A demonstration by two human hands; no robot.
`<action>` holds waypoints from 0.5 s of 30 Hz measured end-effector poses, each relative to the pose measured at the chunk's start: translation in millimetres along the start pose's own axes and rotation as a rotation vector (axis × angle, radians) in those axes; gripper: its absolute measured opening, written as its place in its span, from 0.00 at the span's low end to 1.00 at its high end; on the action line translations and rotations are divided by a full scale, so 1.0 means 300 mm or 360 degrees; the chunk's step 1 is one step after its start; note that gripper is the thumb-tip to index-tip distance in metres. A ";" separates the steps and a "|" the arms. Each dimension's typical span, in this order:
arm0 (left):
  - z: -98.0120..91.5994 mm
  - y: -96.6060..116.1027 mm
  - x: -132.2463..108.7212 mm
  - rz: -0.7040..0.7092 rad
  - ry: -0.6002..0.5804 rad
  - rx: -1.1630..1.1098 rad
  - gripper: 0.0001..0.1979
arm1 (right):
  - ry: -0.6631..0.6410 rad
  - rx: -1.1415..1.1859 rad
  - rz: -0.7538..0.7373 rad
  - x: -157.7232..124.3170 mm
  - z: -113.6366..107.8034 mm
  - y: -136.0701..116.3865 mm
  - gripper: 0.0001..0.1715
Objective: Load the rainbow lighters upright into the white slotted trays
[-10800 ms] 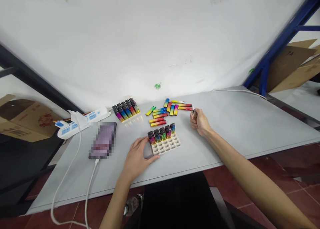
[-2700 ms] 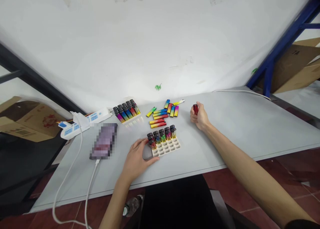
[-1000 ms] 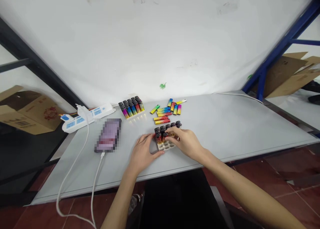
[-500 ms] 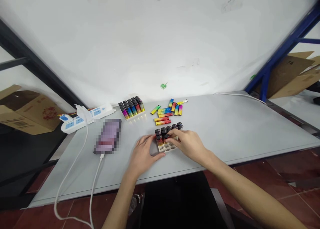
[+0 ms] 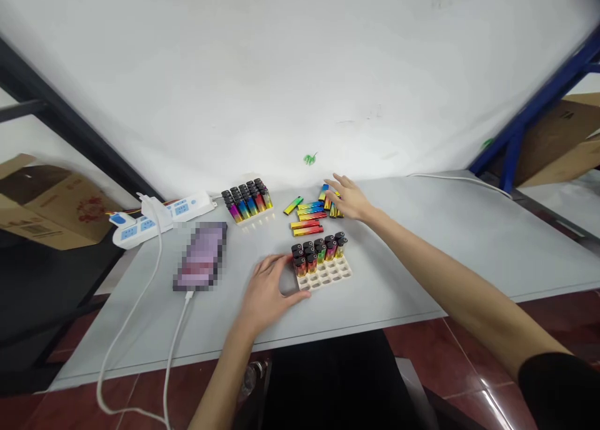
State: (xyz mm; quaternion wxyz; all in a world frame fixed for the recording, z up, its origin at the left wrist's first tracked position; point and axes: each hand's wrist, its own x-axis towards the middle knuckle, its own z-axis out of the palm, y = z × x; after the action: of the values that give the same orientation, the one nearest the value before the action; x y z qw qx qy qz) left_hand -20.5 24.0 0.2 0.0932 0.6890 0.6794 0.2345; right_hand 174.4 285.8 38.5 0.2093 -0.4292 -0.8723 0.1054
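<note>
My left hand (image 5: 266,292) spans the left end of a pale tray (image 5: 347,272) with oblong slots, index finger at its back corner and thumb at its front. Black-topped lighters (image 5: 320,250) stand upright in its rear rows; the front slots show bare. My right hand (image 5: 347,195) is stretched over the right-hand cluster of loose lighters (image 5: 325,194) lying near the wall, fingers apart and partly covering them. More loose lighters in blue, red and yellow (image 5: 307,226) lie between that cluster and the tray. A green one (image 5: 293,205) lies at their left.
A second tray full of upright lighters (image 5: 247,200) stands by the wall. To the left are a blurred phone (image 5: 201,255) with a white charging cable (image 5: 175,349) and a white power strip (image 5: 182,211). Cardboard boxes (image 5: 70,205) sit beyond the table's ends.
My right hand has left a lighter standing in the tray and moved up and away to the loose lighters by the wall. My left hand has stayed at the tray.
</note>
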 end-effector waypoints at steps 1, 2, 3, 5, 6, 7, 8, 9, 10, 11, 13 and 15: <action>-0.001 0.001 0.001 -0.0008 -0.0004 -0.0002 0.38 | -0.0106 -0.0049 0.0010 0.022 0.028 0.016 0.34; -0.002 0.003 0.001 -0.0020 -0.0010 -0.0002 0.38 | -0.0203 -0.0086 0.0020 0.036 0.053 0.028 0.34; -0.003 0.005 0.001 -0.0032 -0.0017 -0.0001 0.38 | -0.0275 -0.0114 0.0031 0.041 0.074 0.036 0.35; -0.004 0.007 0.000 -0.0052 -0.0026 0.0001 0.39 | -0.0324 -0.0138 0.0070 0.032 0.105 0.046 0.35; -0.005 0.009 -0.001 -0.0057 -0.0029 0.0001 0.39 | -0.0304 -0.0137 0.0096 0.018 0.114 0.050 0.34; -0.005 0.010 -0.001 -0.0058 -0.0032 0.0001 0.39 | -0.0266 -0.0130 0.0119 0.001 0.121 0.053 0.34; -0.005 0.010 -0.001 -0.0057 -0.0035 0.0001 0.39 | -0.0222 -0.0121 0.0133 -0.021 0.125 0.057 0.34; -0.005 0.011 -0.001 -0.0055 -0.0034 0.0004 0.39 | -0.0177 -0.0114 0.0138 -0.045 0.127 0.062 0.33; -0.004 0.011 0.000 -0.0051 -0.0031 0.0010 0.39 | -0.0133 -0.0111 0.0137 -0.071 0.128 0.067 0.32; -0.002 0.010 0.000 -0.0046 -0.0026 0.0018 0.39 | -0.0088 -0.0111 0.0129 -0.097 0.126 0.073 0.32; 0.002 0.009 0.000 -0.0029 -0.0013 0.0040 0.39 | 0.0022 -0.0104 0.0095 -0.148 0.118 0.086 0.31; 0.007 0.007 -0.001 -0.0023 0.0001 0.0066 0.38 | 0.0196 -0.0074 0.0059 -0.189 0.103 0.099 0.31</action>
State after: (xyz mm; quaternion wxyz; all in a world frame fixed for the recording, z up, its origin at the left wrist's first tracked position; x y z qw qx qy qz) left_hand -17.6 24.1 -0.7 0.0805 0.6857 0.6892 0.2198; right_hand 212.0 258.7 -15.3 0.2506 -0.4557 -0.8519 0.0622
